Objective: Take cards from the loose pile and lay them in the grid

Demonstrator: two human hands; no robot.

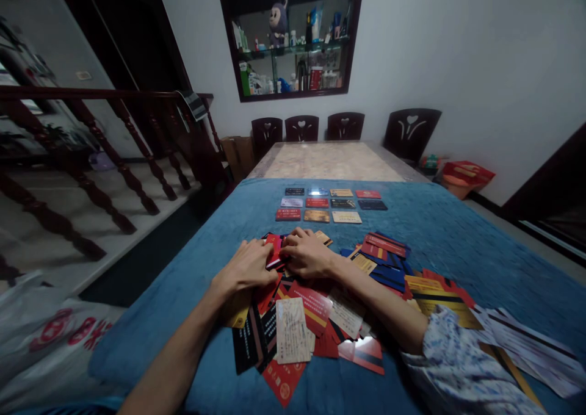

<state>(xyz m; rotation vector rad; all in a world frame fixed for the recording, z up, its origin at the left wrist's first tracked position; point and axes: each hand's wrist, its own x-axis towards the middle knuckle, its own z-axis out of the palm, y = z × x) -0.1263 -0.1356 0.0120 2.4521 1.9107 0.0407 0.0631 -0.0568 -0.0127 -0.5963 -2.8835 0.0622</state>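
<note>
A loose heap of plastic cards (320, 317), red, black, blue and cream, lies on the blue cloth (458, 232) in front of me. My left hand (247, 265) and my right hand (307, 255) rest side by side on the far end of the heap. Both have their fingers curled, and between them they pinch a red card (274, 253). Farther out, several cards lie face up in neat rows (332, 205), three rows deep. My right forearm crosses over the heap, hiding some cards.
The bare marble tabletop (329, 158) shows beyond the cloth, with dark chairs (345, 125) at its far end. A wooden stair railing (91, 152) runs at left, a wall cabinet (293, 36) hangs ahead, and a white plastic bag (41, 335) lies near left.
</note>
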